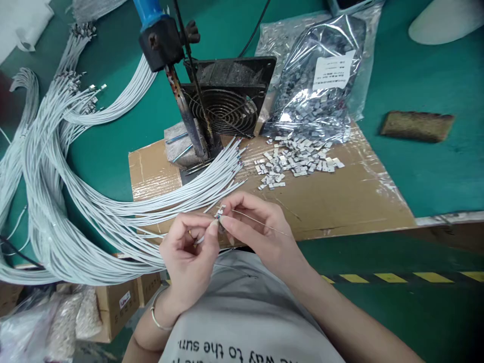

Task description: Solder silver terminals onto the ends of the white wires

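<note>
My left hand (192,252) is closed, with thumb and forefinger pinching the end of a white cable (199,241). Opposite it, my right hand (260,227) pinches a small metal connector (221,209) at the cable's tip; the fingertips of both hands meet there. A thin solder-like wire (260,222) runs across my right hand. Just beyond my hands, the loose ends of a bundle of white cables (181,199) lie on a cardboard sheet (333,201). Several loose metal connectors (298,159) are heaped on the cardboard to the right.
A soldering iron with a blue handle (148,11) hangs in a stand, tip down, before a black fan (227,103). A bag of connectors (321,75) lies behind the heap. A brown block (417,126) rests on the green table (423,176). More cables fill the left side.
</note>
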A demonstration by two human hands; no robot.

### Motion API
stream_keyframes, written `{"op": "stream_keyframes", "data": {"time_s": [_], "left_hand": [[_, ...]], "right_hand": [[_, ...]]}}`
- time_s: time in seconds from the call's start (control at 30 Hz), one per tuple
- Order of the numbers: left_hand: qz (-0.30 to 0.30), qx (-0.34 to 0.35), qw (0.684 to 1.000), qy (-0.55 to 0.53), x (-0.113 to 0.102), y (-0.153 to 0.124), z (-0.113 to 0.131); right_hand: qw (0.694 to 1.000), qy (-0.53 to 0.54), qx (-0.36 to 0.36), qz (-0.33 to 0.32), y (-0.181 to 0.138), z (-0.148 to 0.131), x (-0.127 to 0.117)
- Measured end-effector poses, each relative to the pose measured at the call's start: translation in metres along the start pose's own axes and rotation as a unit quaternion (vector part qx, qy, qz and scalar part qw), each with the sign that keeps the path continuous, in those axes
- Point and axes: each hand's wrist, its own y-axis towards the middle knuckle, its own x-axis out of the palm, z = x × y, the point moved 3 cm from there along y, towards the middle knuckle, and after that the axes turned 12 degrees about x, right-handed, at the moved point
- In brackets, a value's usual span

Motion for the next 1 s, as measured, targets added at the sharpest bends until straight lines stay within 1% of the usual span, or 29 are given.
{"op": "stream_keyframes", "data": {"time_s": [0.17, 0.23, 0.4, 0.53, 0.7, 0.83, 0.93, 1.0], "left_hand": [[-0.007, 0.005, 1.000, -0.004, 0.001, -0.001, -0.002], [-0.007, 0.011, 1.000, -0.002, 0.001, -0.001, -0.002], [-0.021, 0.048, 0.999, -0.006, 0.002, -0.003, -0.003], [-0.024, 0.043, 0.999, -0.005, 0.003, -0.005, -0.004], [-0.036, -0.016, 0.999, -0.027, 0.003, -0.004, -0.003], [-0.021, -0.084, 0.995, -0.052, -0.001, 0.002, -0.006], [-0.017, -0.139, 0.987, -0.080, -0.005, 0.003, -0.011], [-0.017, -0.159, 0.983, -0.088, -0.006, 0.002, -0.013]], "right_hand": [[0.999, 0.039, 0.031, -0.005, 0.002, 0.003, 0.001], [0.999, 0.037, 0.030, -0.003, 0.003, 0.003, 0.001], [1.000, 0.014, -0.013, 0.008, 0.005, 0.002, 0.001], [0.999, -0.005, -0.046, 0.028, 0.005, 0.002, 0.003], [0.998, 0.011, -0.058, 0.024, 0.005, 0.007, 0.003], [0.997, 0.024, -0.074, 0.012, 0.005, 0.009, -0.002], [0.995, -0.013, -0.094, 0.028, 0.004, 0.005, -0.006], [0.992, -0.052, -0.100, 0.052, 0.003, 0.001, -0.006]]}}
